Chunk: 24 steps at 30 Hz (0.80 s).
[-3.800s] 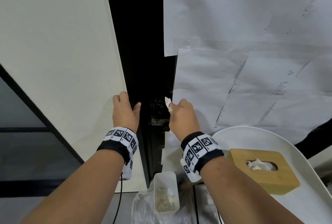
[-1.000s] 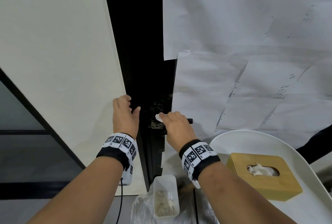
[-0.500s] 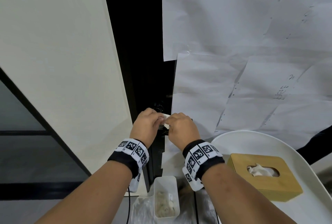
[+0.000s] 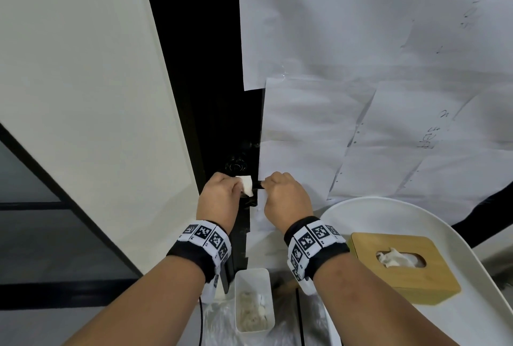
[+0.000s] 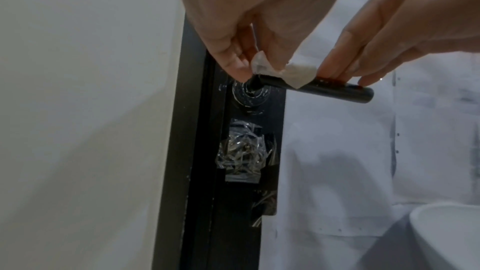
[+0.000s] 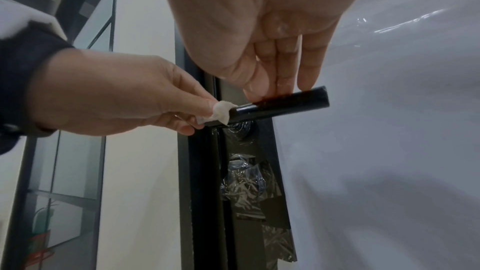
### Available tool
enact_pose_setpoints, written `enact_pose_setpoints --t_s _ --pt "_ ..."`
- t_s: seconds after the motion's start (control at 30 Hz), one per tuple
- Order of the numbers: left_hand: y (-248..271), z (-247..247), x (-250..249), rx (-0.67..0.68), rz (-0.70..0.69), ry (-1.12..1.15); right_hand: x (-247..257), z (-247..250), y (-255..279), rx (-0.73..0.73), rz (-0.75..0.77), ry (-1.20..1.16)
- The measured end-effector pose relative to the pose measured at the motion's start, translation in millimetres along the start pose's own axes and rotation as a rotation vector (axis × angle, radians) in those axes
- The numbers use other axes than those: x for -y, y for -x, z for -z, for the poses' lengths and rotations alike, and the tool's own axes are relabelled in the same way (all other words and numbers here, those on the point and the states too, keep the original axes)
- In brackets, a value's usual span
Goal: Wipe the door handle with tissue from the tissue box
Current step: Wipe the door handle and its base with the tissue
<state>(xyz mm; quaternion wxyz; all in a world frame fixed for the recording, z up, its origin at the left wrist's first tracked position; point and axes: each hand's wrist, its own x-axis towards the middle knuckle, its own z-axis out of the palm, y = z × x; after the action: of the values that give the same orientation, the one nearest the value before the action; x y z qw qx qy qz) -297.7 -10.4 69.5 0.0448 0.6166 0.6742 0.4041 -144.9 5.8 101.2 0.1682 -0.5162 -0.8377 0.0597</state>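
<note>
The black lever door handle (image 6: 285, 103) sticks out to the right from the dark door edge. My left hand (image 4: 236, 188) pinches a small folded white tissue (image 5: 298, 75) against the handle's inner end, near its round base (image 5: 250, 93). My right hand (image 6: 280, 87) is on the handle's outer half, its nearly straight fingertips (image 5: 337, 67) resting on top of the bar. In the head view the two hands hide most of the handle (image 4: 259, 185), and the tissue (image 4: 245, 186) peeks out between them. The wooden tissue box (image 4: 402, 270) sits to the lower right.
The box stands on a white rounded tray (image 4: 388, 212) to the right of my right arm. A small white container (image 4: 254, 301) with crumpled bits lies below the hands. White paper sheets (image 4: 361, 95) cover the door. Crinkled clear plastic (image 5: 241, 151) is taped under the handle. A cream wall (image 4: 83, 95) is to the left.
My left hand left the door frame, came to the handle and took the tissue from my right hand. The right hand slid outward along the handle.
</note>
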Motion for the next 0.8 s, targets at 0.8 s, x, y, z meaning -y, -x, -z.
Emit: enact_pose_setpoints --t_s 0.8 --pt "-31 -10 5 0.129 0.622 0.374 -1 1 -1 0.042 0.001 -0.028"
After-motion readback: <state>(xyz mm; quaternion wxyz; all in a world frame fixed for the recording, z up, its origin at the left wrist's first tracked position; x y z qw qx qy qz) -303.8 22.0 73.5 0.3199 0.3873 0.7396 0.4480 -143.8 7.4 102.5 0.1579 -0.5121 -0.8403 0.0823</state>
